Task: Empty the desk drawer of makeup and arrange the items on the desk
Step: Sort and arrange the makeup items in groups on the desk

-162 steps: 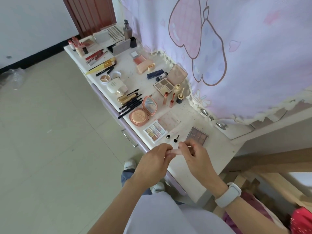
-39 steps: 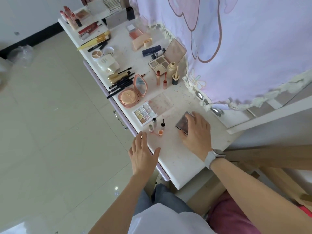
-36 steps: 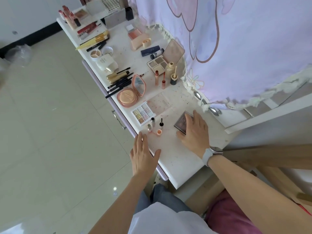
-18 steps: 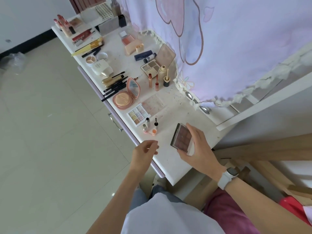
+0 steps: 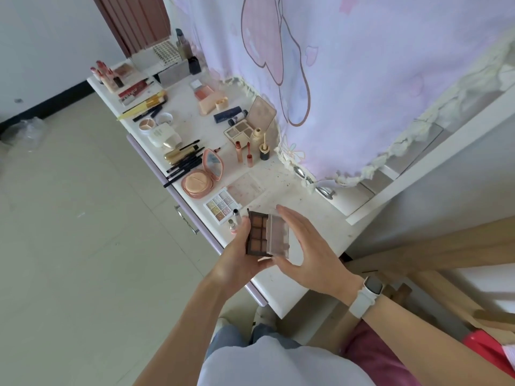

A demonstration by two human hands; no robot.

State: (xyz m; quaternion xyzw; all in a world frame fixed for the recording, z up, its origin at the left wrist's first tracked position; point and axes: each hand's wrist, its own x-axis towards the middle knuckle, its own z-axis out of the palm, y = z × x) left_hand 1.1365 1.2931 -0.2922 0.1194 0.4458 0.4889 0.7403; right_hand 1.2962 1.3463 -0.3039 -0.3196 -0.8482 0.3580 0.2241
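Cradling brown palette (image 5: 260,237), left hand (image 5: 239,257) fingers beneath.

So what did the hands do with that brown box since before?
The right hand picked the brown palette up off the desk. The left hand left the desk edge and now holds it too, with its clear lid swung open. The other makeup stayed put.

This is a home bedroom: a white counter (image 5: 281,291) strewn with makeup stands beside a pastel cartoon curtain (image 5: 362,79), on a pale tiled floor (image 5: 69,246) by a wooden door (image 5: 133,20).
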